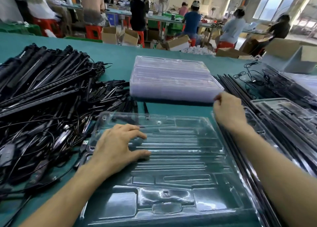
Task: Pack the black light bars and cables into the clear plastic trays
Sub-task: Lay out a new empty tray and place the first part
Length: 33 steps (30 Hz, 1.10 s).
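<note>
The front tray (180,160) was found empty on the bench (120,55), with the left hand (118,144) laid flat on it, fingers spread. The right hand (228,110) was curled beside the tray stack (171,79); any grip could not be determined. Bars (42,75) and cables (34,141) were heaped at left, unpacked. Packed trays (283,111) were noted at right.

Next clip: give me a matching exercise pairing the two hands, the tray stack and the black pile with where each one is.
Things:
1. left hand
2. right hand
3. stack of trays
4. pile of light bars and cables

Places:
a. far middle of the table
b. flat on the empty tray
c. heaped on the left side of the table
d. fingers curled at the stack's near right corner

Pairs: 1-b; 2-d; 3-a; 4-c
</note>
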Tool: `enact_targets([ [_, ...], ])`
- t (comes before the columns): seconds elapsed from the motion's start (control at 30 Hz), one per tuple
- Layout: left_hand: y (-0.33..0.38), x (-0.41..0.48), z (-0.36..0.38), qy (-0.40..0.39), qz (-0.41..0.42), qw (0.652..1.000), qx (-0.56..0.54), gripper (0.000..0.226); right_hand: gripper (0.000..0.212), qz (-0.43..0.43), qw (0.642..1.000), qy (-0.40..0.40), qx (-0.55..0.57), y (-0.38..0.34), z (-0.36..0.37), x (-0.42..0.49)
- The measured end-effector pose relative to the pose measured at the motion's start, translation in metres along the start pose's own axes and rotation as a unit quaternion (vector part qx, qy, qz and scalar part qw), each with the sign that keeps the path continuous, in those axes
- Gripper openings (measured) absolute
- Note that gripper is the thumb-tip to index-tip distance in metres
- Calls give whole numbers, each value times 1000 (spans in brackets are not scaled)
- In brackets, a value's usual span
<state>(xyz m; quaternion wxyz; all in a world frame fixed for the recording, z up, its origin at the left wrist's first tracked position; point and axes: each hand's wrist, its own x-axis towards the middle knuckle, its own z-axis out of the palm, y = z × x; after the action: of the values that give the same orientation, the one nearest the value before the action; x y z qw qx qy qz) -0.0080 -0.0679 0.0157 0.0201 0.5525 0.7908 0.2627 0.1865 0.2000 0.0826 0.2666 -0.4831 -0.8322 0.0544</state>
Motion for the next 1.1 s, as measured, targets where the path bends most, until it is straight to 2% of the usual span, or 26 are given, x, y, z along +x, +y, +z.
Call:
enact_targets([
  [0.13, -1, -2, 3, 13, 4, 1000, 17, 55, 35, 118, 981, -70, -141, 37, 13, 45],
  [0.27, -4, 0, 2, 24, -1, 1000, 16, 56, 39, 181, 966, -110, -150, 51, 22, 57],
  [0.57, -5, 6, 3, 18, -13, 1000, 11, 71, 53, 273, 954, -77, -97, 67, 37, 68],
  [0.7, -5, 6, 2, 16, -12, 1000, 9, 72, 47, 276, 952, -57, -121, 70, 44, 70],
  [0.8, -4, 6, 2, 14, -9, 1000, 10, 71, 44, 291, 948, -27, -130, 67, 48, 73],
  [0.93, -3, 7, 2, 7, -3, 1000, 19, 70, 51, 329, 942, 51, -41, 61, 41, 85],
  [1.03, -3, 7, 2, 11, -2, 1000, 16, 69, 35, 314, 931, 167, 86, 53, 27, 95],
  [1.1, -3, 7, 2, 15, 0, 1000, 13, 69, 28, 300, 888, 278, 210, 46, 14, 98],
])
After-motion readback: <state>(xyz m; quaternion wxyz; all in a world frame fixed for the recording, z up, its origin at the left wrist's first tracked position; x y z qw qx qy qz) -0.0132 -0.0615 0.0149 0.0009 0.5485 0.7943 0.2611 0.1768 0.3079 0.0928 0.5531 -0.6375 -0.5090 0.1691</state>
